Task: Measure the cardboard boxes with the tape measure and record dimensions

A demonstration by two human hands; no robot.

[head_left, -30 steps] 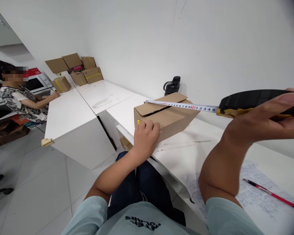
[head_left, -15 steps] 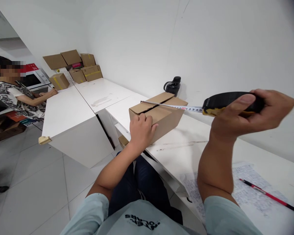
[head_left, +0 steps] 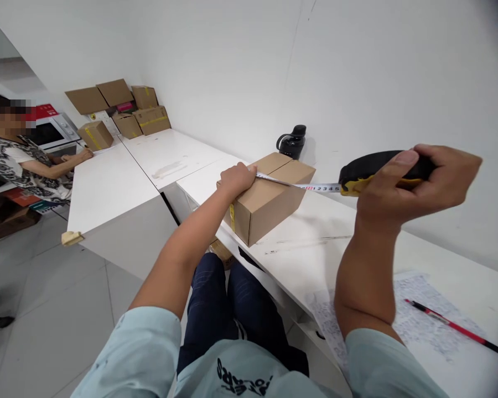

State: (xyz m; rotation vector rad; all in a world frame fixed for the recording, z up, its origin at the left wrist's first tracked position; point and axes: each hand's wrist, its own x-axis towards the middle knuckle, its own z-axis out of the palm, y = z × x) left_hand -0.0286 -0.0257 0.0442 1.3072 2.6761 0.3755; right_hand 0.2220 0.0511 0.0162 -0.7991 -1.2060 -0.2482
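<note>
A black-and-yellow tape measure (head_left: 382, 171) is gripped in my right hand (head_left: 423, 182), raised to the right of a cardboard box (head_left: 269, 207). Its white blade (head_left: 321, 188) is drawn out leftwards over the top of the box. My left hand (head_left: 238, 179) is closed on the blade's far end, at the top left edge of the box; its fingertips are hidden. The box lies closed on the white table (head_left: 302, 249), with a strip of yellow tape (head_left: 232, 218) on its near left side.
Behind the box stands a black bottle (head_left: 291, 142) by the wall. Written sheets (head_left: 425, 315) and a red-and-black pen (head_left: 452, 326) lie at the right. Across the adjoining table (head_left: 108, 188), a person (head_left: 29, 155) sits near several cardboard boxes (head_left: 151, 119).
My left hand has moved from the near side of the box up to its top left edge, onto the blade's end. The box's raised top flap now lies flatter.
</note>
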